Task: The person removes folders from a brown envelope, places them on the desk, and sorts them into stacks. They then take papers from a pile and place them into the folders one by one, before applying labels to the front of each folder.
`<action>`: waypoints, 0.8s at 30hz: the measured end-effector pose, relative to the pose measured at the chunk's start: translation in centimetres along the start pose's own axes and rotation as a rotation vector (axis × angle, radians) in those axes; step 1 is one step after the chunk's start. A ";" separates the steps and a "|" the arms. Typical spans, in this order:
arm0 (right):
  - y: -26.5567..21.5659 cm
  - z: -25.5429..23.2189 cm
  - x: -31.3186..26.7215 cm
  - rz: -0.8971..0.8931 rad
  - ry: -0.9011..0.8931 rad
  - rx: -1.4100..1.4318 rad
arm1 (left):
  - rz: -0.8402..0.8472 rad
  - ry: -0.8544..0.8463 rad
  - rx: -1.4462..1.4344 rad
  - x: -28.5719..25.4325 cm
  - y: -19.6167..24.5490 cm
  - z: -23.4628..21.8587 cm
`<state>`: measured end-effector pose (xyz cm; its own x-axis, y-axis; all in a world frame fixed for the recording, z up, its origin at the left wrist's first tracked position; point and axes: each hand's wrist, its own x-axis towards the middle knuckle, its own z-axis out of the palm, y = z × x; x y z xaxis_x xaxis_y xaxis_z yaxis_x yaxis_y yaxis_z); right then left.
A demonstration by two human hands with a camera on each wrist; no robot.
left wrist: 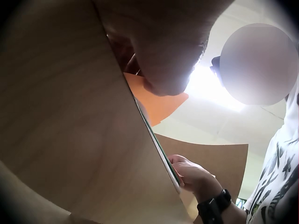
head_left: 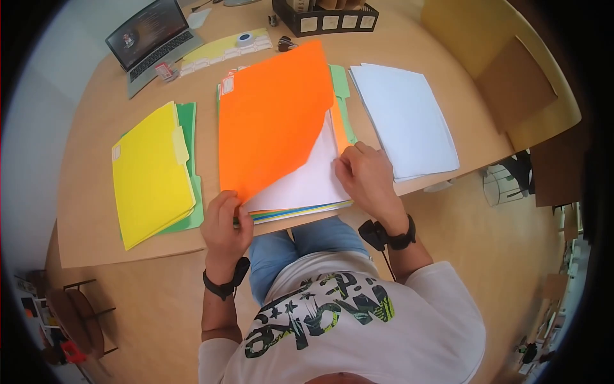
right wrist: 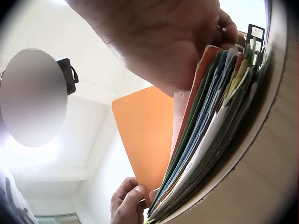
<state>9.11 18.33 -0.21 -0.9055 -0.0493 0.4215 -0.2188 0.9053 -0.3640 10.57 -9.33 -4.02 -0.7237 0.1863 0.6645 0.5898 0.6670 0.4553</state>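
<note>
An orange file folder [head_left: 275, 121] lies partly opened on top of a stack, its front cover lifted and bent over white sheets [head_left: 300, 189]. My left hand [head_left: 225, 224] pinches the cover at its near left corner; the thumb shows on the orange card in the right wrist view. At the right edge of the same folder, my right hand [head_left: 368, 176] has its fingers curled about the border, beside the sheets. Below are several folders in green, blue and yellow, their edges [right wrist: 205, 121] fanned in the right wrist view. A green tab [head_left: 340, 82] sticks out at the right.
Yellow folders [head_left: 150, 179] over green ones lie to the left, white folders [head_left: 409, 121] to the right. Behind stand a laptop [head_left: 153, 41], label sheets with a tape roll [head_left: 245, 40], binder clips [head_left: 286, 43] and a black tray [head_left: 336, 22]. The table's front edge runs close before me.
</note>
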 end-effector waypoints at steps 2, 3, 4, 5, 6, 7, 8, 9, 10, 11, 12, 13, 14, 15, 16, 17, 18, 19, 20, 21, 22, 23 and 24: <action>0.1 -0.2 0.0 0.018 0.022 0.060 | -0.020 -0.027 0.025 0.6 0.8 0.0; 0.1 -0.4 0.1 0.040 0.028 0.093 | -0.010 -0.043 0.074 1.3 1.3 0.0; 0.2 -0.7 0.0 0.063 0.033 0.126 | 0.001 -0.059 0.122 1.7 1.7 -0.1; 0.4 -0.9 0.0 0.082 0.035 0.208 | -0.015 -0.090 0.143 1.6 1.7 -0.1; 0.9 -1.3 0.0 0.102 0.039 0.290 | -0.030 -0.121 0.164 1.4 1.6 -0.1; 1.6 -1.7 -0.1 0.121 0.043 0.373 | -0.045 -0.152 0.185 1.4 1.6 -0.2; 2.5 -2.1 -0.1 0.153 0.052 0.377 | -0.051 -0.147 0.196 1.4 1.5 -0.3; 3.8 -2.6 -0.1 0.185 0.060 0.380 | -0.057 -0.142 0.206 1.5 1.4 -0.5; 5.1 -3.2 -0.1 0.217 0.069 0.384 | -0.064 -0.138 0.216 1.5 1.3 -0.6; 6.5 -4.2 -0.2 0.273 0.056 0.371 | -0.089 -0.130 0.169 1.5 1.1 -0.6; 8.0 -5.4 -0.3 0.329 0.043 0.357 | -0.115 -0.123 0.121 1.4 0.8 -0.6; 9.9 -6.2 -0.5 0.345 0.062 0.346 | -0.141 -0.115 0.074 1.4 0.6 -0.6; 12.0 -7.0 -0.9 0.361 0.081 0.334 | -0.154 -0.119 0.069 1.3 0.5 -0.6; 14.0 -7.6 -1.2 0.372 0.085 0.299 | -0.167 -0.123 0.065 1.2 0.3 -0.7; 16.0 -8.2 -1.5 0.382 0.089 0.263 | -0.180 -0.126 0.062 1.1 0.2 -0.7; 17.7 -8.8 -1.8 0.410 0.095 0.166 | -0.196 -0.130 0.063 1.1 0.0 -0.8; 19.3 -9.2 -2.0 0.417 0.092 0.094 | -0.212 -0.133 0.065 1.1 -0.3 -0.8; 20.8 -9.6 -2.3 0.423 0.090 0.022 | -0.227 -0.136 0.067 1.2 -0.4 -0.7; 21.8 -10.0 -2.5 0.429 0.088 -0.050 | -0.303 -0.146 -0.021 1.3 -0.3 -0.8; 22.6 -10.3 -2.7 0.467 0.077 -0.123 | -0.379 -0.155 -0.107 1.6 -0.2 -0.9; 23.0 -10.7 -2.8 0.490 0.066 -0.180 | -0.456 -0.164 -0.194 1.7 -0.1 -1.0; 23.3 -10.9 -3.0 0.512 0.054 -0.235 | -0.405 -0.152 -0.127 1.7 -0.4 -1.0; 23.6 -11.0 -3.1 0.533 0.042 -0.289 | -0.355 -0.142 -0.059 1.6 -0.9 -1.0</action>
<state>10.74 44.45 -0.97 -0.8467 0.4540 0.2776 0.3743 0.8789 -0.2959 9.28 -10.36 -2.76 -0.9265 0.0517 0.3728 0.3100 0.6663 0.6781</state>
